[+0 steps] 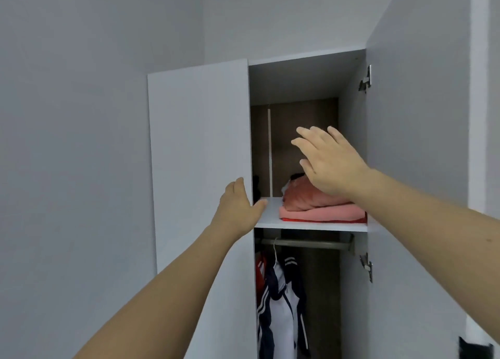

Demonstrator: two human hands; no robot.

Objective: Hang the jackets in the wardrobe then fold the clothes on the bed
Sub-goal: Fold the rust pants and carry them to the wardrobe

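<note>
Nearest us are our two bare forearms, reaching up into the open wardrobe (351, 131). Our left hand (238, 209) rests at the edge of the closed left door (200, 155), thumb lying on the front of the white shelf (270, 215), fingers loosely straight and holding nothing. Our right hand (330, 161) hovers flat and spread, fingers straight, empty, just above and in front of the folded pink clothes (322, 209).

That stack lies just below our right fingers and to the right of our left thumb, its long axis running along the shelf; the right hand is plainly the nearer one. The fabric looks soft, the top piece bulging, the lower ones flat.

Below the shelf, well under both hands, a matte metal rail (305, 243) carries a navy-and-white striped jacket (281, 304) on a thin hanger, with something red just left of it. The jacket looks smooth and slippery. We judge the hanging done, at least for these.
</note>
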